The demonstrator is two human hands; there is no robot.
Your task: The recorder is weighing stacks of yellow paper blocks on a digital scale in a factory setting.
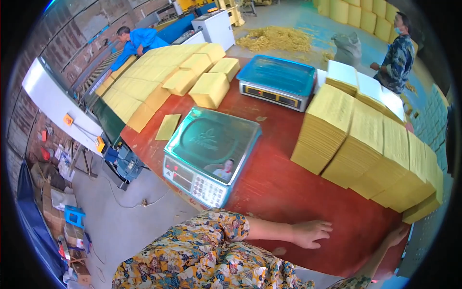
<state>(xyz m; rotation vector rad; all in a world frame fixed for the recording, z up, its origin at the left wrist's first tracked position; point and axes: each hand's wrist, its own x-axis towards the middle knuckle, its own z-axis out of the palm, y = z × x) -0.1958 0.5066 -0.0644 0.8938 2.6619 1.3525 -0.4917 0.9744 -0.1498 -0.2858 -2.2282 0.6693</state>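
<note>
L hand [313,234] palm-down on/just over red desk [269,168], grip wide-ish: fingers loosely spread & a bit bent, nothing held. R hand [396,236] at desk's R edge, just below the near end of the row of yellow paper stacks [353,161]; its grip can't be told, fingers partly out of sight, contact w/ the end block [423,206] unclear.

Paper stacks pos: R side of desk, side by side, running from near the far scale [276,77] toward R hand; sheet edges show on the sides, white-topped stacks [368,89] right behind. Near scale [211,137] is L of L hand, well apart, w/ a thin yellow piece [168,127] beside it. More yellow blocks [210,90] further back.

Handling (judgmt): each stack prob fairly heavy for paper, firm when squeezed, but single sheets soft/floppy. No band or wrap seen, so sheets may slip or fan if tilted; edges prob crease easily. Best hold: both hands on opp. sides, low down, fingertips under the bottom sheets, light squeeze, kept level. Pinching only the top = prob just a few sheets come away.
</note>
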